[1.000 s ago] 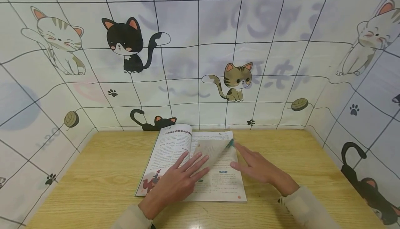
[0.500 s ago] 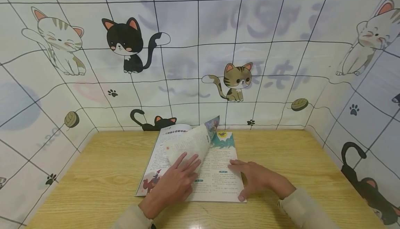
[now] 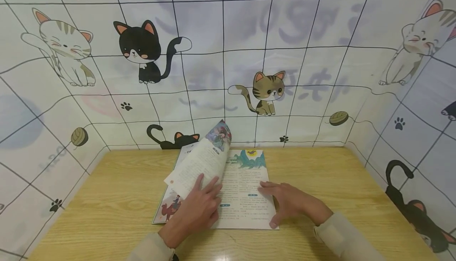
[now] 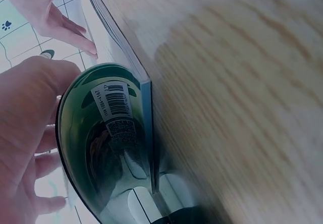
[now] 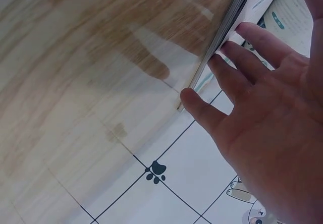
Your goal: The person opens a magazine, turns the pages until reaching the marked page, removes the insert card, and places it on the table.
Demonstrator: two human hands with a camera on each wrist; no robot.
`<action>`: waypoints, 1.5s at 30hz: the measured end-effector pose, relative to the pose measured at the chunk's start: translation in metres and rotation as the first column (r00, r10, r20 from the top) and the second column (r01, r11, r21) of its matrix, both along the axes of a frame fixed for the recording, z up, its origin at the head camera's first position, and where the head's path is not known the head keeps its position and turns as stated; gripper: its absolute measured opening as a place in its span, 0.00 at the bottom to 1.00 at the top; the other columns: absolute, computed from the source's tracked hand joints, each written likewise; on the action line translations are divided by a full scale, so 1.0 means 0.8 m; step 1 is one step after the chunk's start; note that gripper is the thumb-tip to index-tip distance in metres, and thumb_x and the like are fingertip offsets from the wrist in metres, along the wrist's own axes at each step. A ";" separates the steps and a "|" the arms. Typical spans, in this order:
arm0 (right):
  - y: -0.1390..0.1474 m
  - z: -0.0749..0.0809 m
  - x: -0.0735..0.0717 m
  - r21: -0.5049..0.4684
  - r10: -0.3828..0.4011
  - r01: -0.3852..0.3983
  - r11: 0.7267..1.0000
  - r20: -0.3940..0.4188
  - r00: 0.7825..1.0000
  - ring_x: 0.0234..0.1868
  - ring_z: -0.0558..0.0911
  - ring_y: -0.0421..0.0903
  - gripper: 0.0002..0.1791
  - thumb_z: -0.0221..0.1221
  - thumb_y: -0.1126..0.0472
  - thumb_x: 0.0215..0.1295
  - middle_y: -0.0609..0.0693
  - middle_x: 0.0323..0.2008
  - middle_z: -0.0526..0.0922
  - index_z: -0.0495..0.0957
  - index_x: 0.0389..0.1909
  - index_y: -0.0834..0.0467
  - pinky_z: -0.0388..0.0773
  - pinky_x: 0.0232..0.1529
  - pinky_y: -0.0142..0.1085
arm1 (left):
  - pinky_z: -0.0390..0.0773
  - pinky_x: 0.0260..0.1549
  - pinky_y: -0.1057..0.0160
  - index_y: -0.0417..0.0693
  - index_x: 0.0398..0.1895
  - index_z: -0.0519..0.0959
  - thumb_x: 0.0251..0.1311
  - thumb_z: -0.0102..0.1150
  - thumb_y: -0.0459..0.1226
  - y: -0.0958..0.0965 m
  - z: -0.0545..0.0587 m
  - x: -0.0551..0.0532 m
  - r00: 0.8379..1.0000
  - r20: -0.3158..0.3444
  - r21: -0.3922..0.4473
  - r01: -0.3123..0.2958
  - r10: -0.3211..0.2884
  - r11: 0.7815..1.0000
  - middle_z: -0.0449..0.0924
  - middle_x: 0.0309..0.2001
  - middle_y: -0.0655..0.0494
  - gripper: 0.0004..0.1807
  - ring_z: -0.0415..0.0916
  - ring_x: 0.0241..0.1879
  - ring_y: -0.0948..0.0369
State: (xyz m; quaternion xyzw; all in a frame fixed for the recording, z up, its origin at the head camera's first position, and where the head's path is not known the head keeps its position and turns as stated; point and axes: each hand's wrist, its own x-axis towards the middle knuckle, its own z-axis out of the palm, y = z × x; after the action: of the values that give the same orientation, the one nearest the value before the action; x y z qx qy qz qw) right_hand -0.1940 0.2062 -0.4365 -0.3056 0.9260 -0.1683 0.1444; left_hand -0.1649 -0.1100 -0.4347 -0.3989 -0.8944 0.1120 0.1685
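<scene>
A raised magazine page lies at 12 o'clock from the left hand, the nearer one, whose extended fingers touch it; its long axis runs 7 to 1. The right hand, fingers spread, rests at the magazine's 3 o'clock edge. The counter extends past both side edges; a cat-print backdrop stands at 12.
</scene>
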 end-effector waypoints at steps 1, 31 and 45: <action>0.000 0.000 0.000 -0.001 0.002 -0.002 1.000 -0.001 1.000 0.71 0.65 0.60 0.57 0.77 0.37 0.38 0.56 0.73 0.64 0.69 0.70 0.58 0.60 0.67 0.60 | 0.62 0.62 0.33 0.51 0.35 0.87 0.56 0.61 0.45 0.000 0.000 0.000 1.000 -0.003 0.001 -0.008 0.008 1.000 0.79 0.60 0.51 0.11 0.66 0.69 0.50; 0.004 -0.006 -0.003 -0.022 0.002 -0.002 1.000 0.008 1.000 0.71 0.64 0.61 0.58 0.76 0.36 0.37 0.56 0.73 0.64 0.69 0.70 0.59 0.63 0.65 0.59 | 0.77 0.40 0.34 0.44 0.46 0.84 0.57 0.62 0.45 -0.009 -0.005 0.001 0.949 0.263 0.131 -0.213 0.173 0.968 0.74 0.63 0.44 0.18 0.69 0.66 0.45; 0.005 0.001 -0.001 -0.031 0.002 -0.002 1.000 0.020 1.000 0.72 0.64 0.62 0.58 0.75 0.35 0.38 0.56 0.73 0.63 0.68 0.71 0.59 0.64 0.65 0.60 | 0.79 0.39 0.36 0.45 0.47 0.84 0.57 0.62 0.46 -0.009 -0.006 0.000 0.947 0.263 0.131 -0.224 0.184 0.966 0.75 0.63 0.45 0.19 0.69 0.65 0.45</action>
State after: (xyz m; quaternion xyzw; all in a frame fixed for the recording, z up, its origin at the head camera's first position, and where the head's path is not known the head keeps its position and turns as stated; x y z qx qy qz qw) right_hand -0.1948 0.2099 -0.4360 -0.3071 0.9215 -0.1852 0.1490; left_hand -0.1646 -0.1169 -0.4398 -0.3001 -0.9510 0.0063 0.0739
